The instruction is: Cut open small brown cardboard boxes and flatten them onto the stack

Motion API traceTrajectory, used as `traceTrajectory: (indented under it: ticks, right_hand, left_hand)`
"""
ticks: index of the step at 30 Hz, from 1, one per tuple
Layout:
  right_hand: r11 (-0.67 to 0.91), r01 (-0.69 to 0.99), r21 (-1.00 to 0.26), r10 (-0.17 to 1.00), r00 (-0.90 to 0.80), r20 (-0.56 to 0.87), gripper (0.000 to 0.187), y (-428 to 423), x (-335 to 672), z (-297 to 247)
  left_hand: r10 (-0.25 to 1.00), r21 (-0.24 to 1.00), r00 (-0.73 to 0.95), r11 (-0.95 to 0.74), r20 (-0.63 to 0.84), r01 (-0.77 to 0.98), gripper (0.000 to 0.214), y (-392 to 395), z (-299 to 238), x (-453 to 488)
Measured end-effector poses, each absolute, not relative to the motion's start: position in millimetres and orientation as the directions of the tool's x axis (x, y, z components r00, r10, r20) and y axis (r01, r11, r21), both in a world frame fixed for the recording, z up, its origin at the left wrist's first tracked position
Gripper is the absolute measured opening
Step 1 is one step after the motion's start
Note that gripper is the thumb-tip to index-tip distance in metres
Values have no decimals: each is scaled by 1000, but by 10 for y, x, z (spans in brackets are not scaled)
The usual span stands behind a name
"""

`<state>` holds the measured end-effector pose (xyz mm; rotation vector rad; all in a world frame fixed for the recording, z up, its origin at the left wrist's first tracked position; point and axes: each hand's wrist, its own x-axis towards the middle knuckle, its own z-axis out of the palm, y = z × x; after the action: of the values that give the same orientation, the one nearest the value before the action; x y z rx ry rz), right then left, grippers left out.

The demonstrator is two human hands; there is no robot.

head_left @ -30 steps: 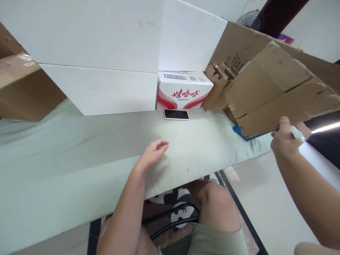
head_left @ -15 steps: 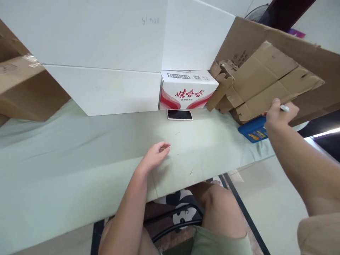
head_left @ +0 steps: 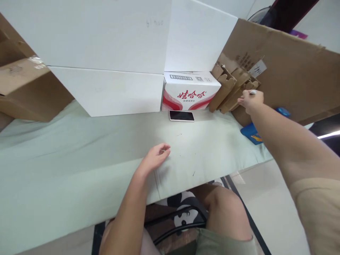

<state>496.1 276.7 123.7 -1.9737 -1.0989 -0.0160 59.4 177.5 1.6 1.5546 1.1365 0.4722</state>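
Observation:
My left hand (head_left: 156, 156) rests on the pale green table cover with its fingers curled toward the thumb. A thin pale sliver shows between them, too small to name. On the right, my right hand (head_left: 251, 99) is closed around a pen (head_left: 253, 92), of which only the white end sticks out. That hand is at the folded brown cardboard pieces (head_left: 230, 94); whether it also grips one cannot be told. A blue bottle (head_left: 251, 132) lies partly behind my right forearm. A phone with a dark screen (head_left: 182, 115) lies between the hands, farther back.
Behind the phone stands a white and red carton (head_left: 191, 92). White panels (head_left: 111, 90) rise at the back. A large cardboard sheet (head_left: 287, 67) with a white label (head_left: 257, 68) closes the right side. A brown box (head_left: 32, 92) is at the left. The table cover (head_left: 66, 170) ends before my knees.
My right hand has moved left and farther back. The broad cardboard piece by it no longer shows its flat face, and the white label behind has come into sight. My left hand stays put.

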Motion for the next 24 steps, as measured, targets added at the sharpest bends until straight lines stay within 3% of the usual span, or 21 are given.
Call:
traceTrajectory:
  ticks: [4,8,10,14,16,21,24]
  right_hand:
    - [-410,626,-663,768,629,119,27,2350,4613,1127]
    - [-414,750,-516,884,466,-32,26,1928,4174,1154]
    - [-324,850,-416,937,348,-19,22,1847,3867,1192]
    - [85,957,-279,996,-91,-7,21,1960,2974,1231]
    - [228,918,-323,965,-257,-49,26,2117,2395,1197]
    - [367,811,-455,911,-413,-1,29,2658,803,953]
    - [455,745,-488,863,-503,36,30,3054,-103,773]
  left_hand:
    - [863,925,440,79,-250,370,30,1762,72,498]
    - [869,944,447,65,-212,323,30,1702,90,438]
    - [879,953,440,51,-185,299,30,1642,103,390]
    - [911,972,387,50,-138,230,29,1521,167,183]
    - [936,979,328,63,-125,192,28,1485,204,28]
    - [985,984,100,128,-140,122,25,1413,262,-415]
    - [983,982,69,161,-168,104,22,1361,289,-712]
